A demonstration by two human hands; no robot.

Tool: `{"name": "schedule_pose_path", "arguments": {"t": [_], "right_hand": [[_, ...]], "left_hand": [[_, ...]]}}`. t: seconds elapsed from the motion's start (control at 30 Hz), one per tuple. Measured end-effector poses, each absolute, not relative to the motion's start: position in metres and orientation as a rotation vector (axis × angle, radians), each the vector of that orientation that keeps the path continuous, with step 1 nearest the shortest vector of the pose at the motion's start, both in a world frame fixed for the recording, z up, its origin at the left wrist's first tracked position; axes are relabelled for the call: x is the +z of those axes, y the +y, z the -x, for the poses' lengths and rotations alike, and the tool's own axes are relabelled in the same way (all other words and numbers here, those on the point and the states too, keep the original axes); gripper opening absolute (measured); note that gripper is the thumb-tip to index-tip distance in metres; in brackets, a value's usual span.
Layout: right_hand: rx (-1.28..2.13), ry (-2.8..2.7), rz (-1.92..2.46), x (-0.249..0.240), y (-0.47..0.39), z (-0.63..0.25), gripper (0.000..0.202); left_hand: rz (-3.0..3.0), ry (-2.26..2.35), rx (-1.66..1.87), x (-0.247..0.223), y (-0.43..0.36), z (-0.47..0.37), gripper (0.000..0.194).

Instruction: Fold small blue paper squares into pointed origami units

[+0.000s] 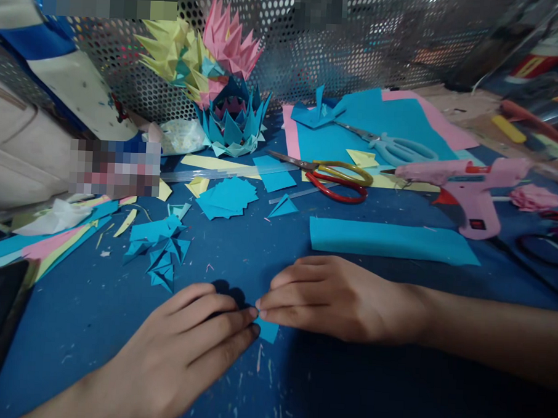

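In the head view, touching the small blue paper (269, 330) on the bench (225, 388) with the left hand (175, 346) and right hand (337, 301); unable to tell either grip's opening. Beyond the right hand, near a blue strip (388, 240).

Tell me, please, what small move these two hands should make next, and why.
Perhaps pin the small blue paper with the left hand while the right hand presses along it to sharpen a fold: their fingertips meet at its upper end, and folded blue pieces lie nearby. Any crease is hidden, so I cannot be sure.
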State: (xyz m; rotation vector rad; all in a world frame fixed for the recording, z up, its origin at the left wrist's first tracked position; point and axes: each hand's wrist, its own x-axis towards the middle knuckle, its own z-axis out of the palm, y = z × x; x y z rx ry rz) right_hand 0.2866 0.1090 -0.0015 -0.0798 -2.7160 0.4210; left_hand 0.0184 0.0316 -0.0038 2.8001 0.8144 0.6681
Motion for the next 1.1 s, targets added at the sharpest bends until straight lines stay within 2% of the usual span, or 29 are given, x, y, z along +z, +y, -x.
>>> {"name": "schedule_pose_path", "arguments": {"t": [1.1], "right_hand": [[0.341, -2.723, 0.109, 0.0000, 0.1066, -0.2859, 0.035]], "left_hand": [[-2.748, 0.818, 0.792, -0.0044, 0.0413, -0.0186, 0.031]]}}
